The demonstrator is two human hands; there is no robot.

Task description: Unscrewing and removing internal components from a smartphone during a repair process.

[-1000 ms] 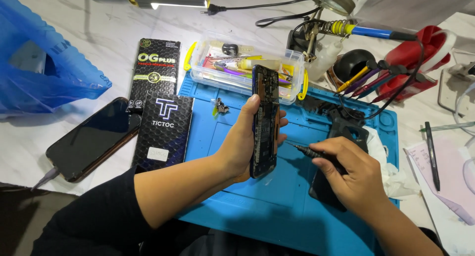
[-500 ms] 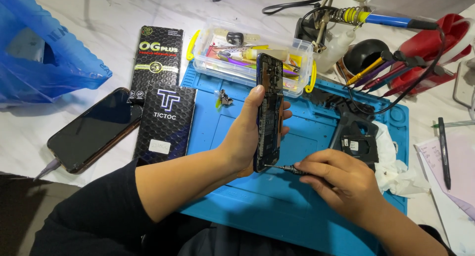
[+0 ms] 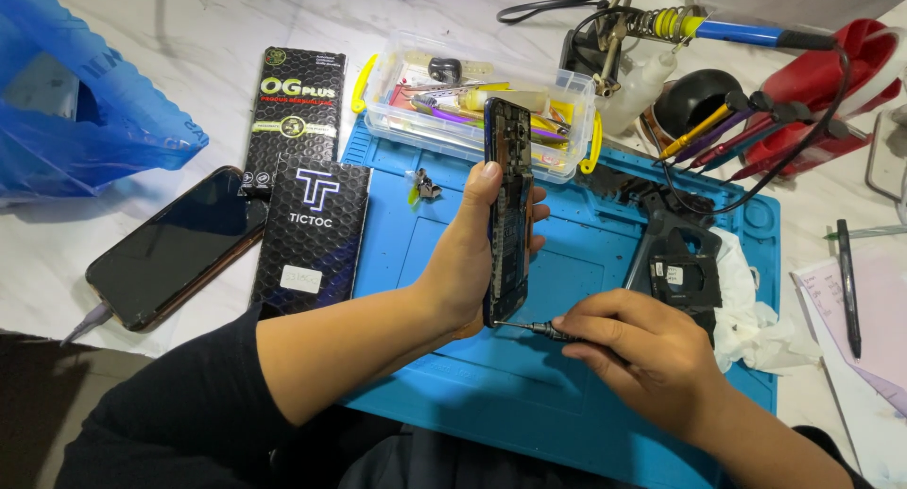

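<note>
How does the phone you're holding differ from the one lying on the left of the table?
The held phone stands on edge in the left hand, its back opened to show its insides; the right hand puts a screwdriver to its lower end. The other phone lies flat, closed, dark screen up, a cable plugged in. Both are slim and dark.

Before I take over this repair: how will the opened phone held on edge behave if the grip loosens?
The opened phone looks thin and rigid, so probably stiff. Standing on edge in the left hand, it would likely tip. Its exposed insides seem fragile under the screwdriver.
</note>
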